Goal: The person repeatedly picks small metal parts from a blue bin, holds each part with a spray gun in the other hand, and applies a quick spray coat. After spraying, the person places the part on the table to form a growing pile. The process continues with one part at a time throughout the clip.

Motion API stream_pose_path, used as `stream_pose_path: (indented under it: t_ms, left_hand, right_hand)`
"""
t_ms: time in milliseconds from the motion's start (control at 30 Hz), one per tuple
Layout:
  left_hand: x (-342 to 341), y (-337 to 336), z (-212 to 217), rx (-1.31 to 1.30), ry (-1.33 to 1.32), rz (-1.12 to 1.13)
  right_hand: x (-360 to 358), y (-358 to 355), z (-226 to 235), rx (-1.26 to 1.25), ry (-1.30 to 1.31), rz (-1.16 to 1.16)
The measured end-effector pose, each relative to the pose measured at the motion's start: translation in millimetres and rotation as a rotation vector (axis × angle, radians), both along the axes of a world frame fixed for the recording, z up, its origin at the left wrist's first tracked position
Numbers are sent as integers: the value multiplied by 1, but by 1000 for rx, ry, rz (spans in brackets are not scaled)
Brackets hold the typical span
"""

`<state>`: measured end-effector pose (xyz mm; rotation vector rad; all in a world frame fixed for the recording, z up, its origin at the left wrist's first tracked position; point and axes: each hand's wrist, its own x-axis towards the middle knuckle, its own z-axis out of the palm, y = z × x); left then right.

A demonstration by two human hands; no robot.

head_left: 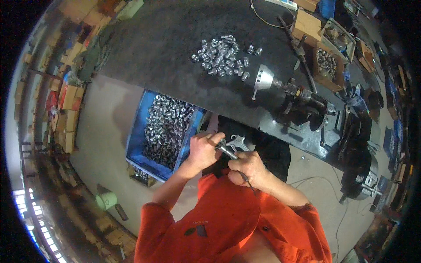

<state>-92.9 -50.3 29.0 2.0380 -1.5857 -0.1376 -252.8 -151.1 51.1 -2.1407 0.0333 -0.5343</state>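
Over dark workbench [166,57], grips on air gun [234,144]

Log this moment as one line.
left hand: holds metal part | right hand: holds thin tool | blue bin: at left

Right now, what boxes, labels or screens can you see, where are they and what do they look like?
Blue bin: beside the dark workbench, near the left hand; rectangular, full of small silver metal parts.
Cardboard boxes: stacked along the left; brown, some red.
Wooden box: on the bench, upper right; square, holding silver parts.
Green tub: on the floor, lower left; round.
No screens or readable labels show.
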Motion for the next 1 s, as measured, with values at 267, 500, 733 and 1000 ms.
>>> stream_pose_path:
  t_ms: [267, 500, 733, 1000]
  left_hand:
    - [38, -22, -4, 115, -13, 154]
    - [89, -119, -2, 103, 78, 119]
    - [113, -187, 14, -148, 827, -14]
    - [48, -82, 22, -6, 1335, -207]
  right_hand:
    - [-18, -3, 4, -243, -244, -122]
    - [-25, -4, -3, -20, -181, -138]
    - [-24, -7, -9, 93, -172, -192]
    - [-12, -6, -27, 127, -20, -203]
